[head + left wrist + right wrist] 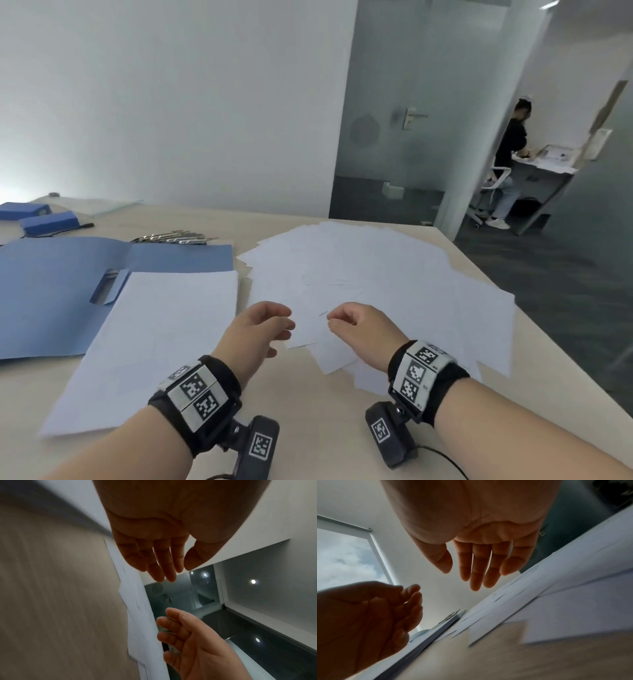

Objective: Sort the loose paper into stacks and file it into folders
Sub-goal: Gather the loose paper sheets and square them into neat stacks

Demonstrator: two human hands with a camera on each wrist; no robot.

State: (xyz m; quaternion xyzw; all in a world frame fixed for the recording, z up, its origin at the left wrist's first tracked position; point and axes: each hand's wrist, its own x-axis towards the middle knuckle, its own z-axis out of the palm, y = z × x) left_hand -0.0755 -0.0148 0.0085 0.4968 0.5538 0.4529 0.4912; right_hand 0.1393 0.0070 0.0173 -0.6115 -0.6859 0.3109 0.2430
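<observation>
The loose paper point(370, 274) lies spread in a wide untidy heap on the right half of the tabletop point(308, 425), and just beside it on the left a neat stack of sheets point(150, 342) rests partly on an open blue folder point(51, 291). The left hand point(255, 329) and the right hand point(356, 329) hover close together above the near edge of the heap, both with relaxed, slightly bent fingers and holding nothing. Behind the folder lie metal clips point(171, 237) and two blue boxes point(48, 222).
</observation>
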